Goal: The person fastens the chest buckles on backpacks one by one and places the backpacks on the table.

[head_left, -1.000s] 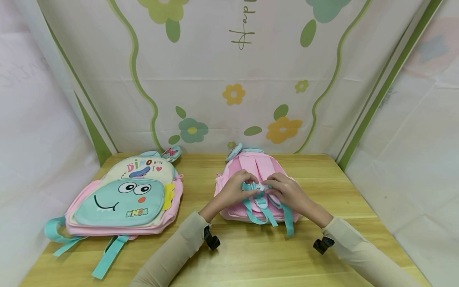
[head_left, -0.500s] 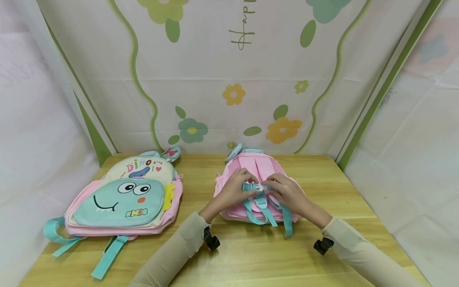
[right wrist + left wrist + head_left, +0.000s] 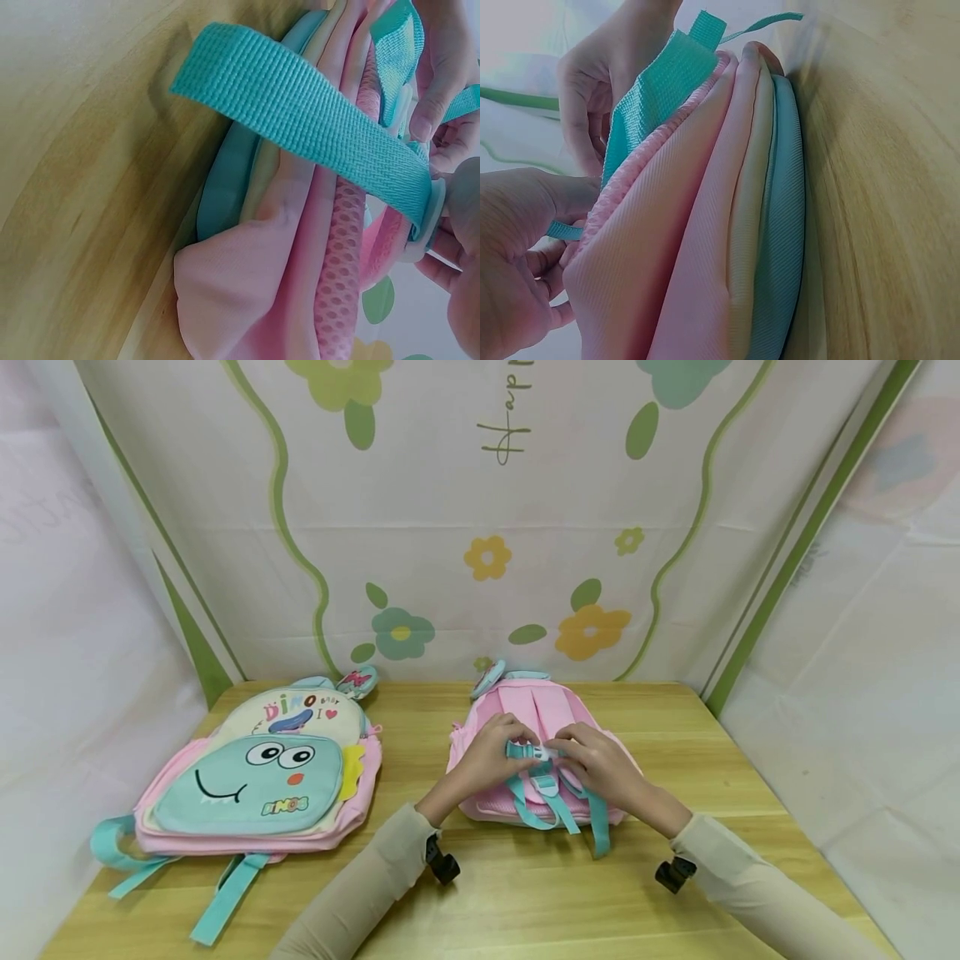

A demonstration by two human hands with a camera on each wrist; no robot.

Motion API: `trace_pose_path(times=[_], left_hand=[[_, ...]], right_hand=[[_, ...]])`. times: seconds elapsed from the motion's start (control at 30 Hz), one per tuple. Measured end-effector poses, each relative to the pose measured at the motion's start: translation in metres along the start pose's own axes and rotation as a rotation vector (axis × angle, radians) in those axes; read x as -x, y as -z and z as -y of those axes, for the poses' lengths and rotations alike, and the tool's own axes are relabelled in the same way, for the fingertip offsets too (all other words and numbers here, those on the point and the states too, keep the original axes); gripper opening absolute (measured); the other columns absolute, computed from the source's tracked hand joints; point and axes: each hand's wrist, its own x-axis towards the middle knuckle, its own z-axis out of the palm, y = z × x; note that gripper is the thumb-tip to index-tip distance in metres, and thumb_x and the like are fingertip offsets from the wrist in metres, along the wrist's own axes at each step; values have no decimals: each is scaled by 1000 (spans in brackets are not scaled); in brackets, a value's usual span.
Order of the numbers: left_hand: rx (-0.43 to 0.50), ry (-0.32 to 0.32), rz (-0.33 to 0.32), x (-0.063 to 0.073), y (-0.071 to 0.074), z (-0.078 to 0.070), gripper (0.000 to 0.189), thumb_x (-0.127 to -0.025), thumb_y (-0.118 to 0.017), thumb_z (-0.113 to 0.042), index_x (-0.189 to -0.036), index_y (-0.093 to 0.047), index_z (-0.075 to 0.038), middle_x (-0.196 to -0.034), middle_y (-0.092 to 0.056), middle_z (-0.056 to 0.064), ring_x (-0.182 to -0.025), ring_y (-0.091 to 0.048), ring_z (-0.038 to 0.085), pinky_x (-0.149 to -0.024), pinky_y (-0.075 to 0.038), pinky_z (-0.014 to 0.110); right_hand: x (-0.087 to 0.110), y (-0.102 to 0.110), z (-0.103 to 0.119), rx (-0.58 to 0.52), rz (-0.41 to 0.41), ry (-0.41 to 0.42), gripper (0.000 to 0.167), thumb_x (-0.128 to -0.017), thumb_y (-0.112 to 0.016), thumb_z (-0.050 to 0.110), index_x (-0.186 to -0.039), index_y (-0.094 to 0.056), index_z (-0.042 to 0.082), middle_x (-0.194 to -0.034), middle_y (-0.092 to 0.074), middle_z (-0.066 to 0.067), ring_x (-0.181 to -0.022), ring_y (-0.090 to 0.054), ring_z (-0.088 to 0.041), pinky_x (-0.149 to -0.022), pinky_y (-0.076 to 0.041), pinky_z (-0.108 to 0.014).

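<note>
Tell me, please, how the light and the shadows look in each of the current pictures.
Head view: bright and fairly even, with a faint sheen on the yellowish wooden table; left wrist view: dimmer, a shadow beside the pink cloth backpack; right wrist view: also dim, a soft shadow near the flat teal woven strap's loose end.

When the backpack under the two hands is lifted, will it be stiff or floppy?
The backpack will probably be rather floppy, since its fabric side shows soft folds. Its teal straps would likely dangle and swing, because their free ends hang loose.
</note>
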Motion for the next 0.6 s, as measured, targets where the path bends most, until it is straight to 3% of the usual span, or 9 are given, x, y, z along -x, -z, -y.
trace_pose_path(times=[0.6], left_hand=[[0,-8,-20,0,-3,2,24,-84,-85,-22,-104,-75,-12,-99,-66,3,-96,-58,16,-84,-52,28]], right_hand=[[0,1,2,-34,4,8,39,-72,-86,-2,-109,-73,3,-101,-66,-11,-90,-63,-22,-69,-56,-32]])
